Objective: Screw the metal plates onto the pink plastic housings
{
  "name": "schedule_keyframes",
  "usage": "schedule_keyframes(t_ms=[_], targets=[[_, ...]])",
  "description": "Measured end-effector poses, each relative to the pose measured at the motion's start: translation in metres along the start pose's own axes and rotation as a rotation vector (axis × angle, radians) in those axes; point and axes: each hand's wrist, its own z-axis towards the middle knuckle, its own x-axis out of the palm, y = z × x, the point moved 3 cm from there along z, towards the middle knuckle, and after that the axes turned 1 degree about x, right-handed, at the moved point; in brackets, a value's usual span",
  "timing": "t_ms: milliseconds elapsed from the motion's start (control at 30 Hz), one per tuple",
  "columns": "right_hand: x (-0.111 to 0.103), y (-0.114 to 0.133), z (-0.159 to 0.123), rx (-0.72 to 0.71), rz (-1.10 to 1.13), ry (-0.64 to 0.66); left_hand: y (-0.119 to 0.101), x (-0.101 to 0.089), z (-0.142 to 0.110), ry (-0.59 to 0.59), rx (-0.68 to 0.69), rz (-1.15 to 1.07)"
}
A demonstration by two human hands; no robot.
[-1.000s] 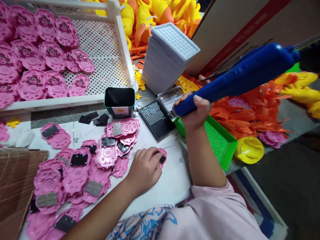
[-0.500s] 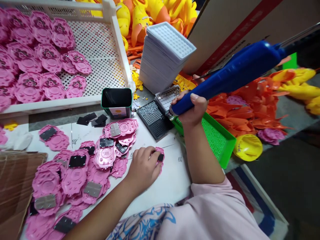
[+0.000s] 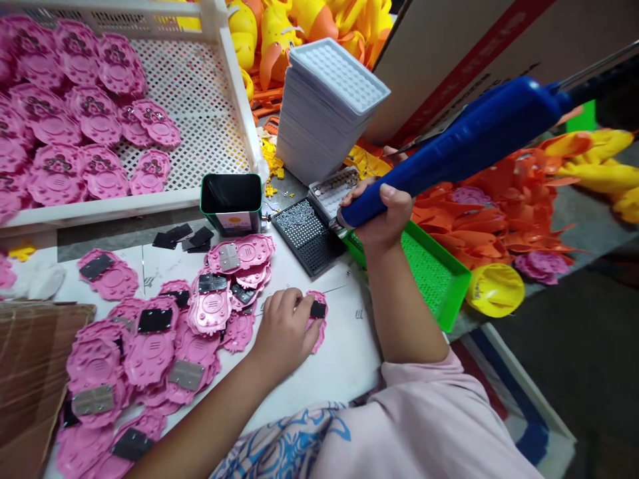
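My right hand point(image 3: 384, 216) is wrapped round a blue electric screwdriver point(image 3: 449, 143), which slants down to the left. Its tip is at the right edge of a black screw tray point(image 3: 312, 246), whose holes hold many small screws in the upper part. On the white work surface, my left hand point(image 3: 287, 329) grips the left side of a pink plastic part point(image 3: 321, 332), partly hidden under the fingers. A black plate point(image 3: 317, 310) lies on that part. To the left is a heap of similar pink parts point(image 3: 150, 356), bearing black or grey metal plates.
A white crate point(image 3: 194, 120) holds rows of pink parts. Near it stand a dark square container point(image 3: 231, 206) and a tall stack of white trays point(image 3: 324, 113). A green basket point(image 3: 434, 279), a yellow cup point(image 3: 495, 291) and orange pieces point(image 3: 479, 213) lie to the right. Loose black plates point(image 3: 182, 237) are scattered behind the heap.
My left fingers have shifted slightly, so more of the pink part and its black plate shows. The screwdriver has barely moved, its tip still by the screw tray.
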Motion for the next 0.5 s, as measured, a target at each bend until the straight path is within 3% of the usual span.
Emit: schedule_keyframes(t_ms=[300, 500], targets=[[0.0074, 0.0013, -0.001, 0.093, 0.022, -0.101, 0.0, -0.0009, 0.0005, -0.042, -0.009, -0.029], [0.0069, 0.009, 0.0004, 0.109, 0.017, -0.037, 0.0008, -0.001, 0.0008, -0.01, -0.041, -0.047]])
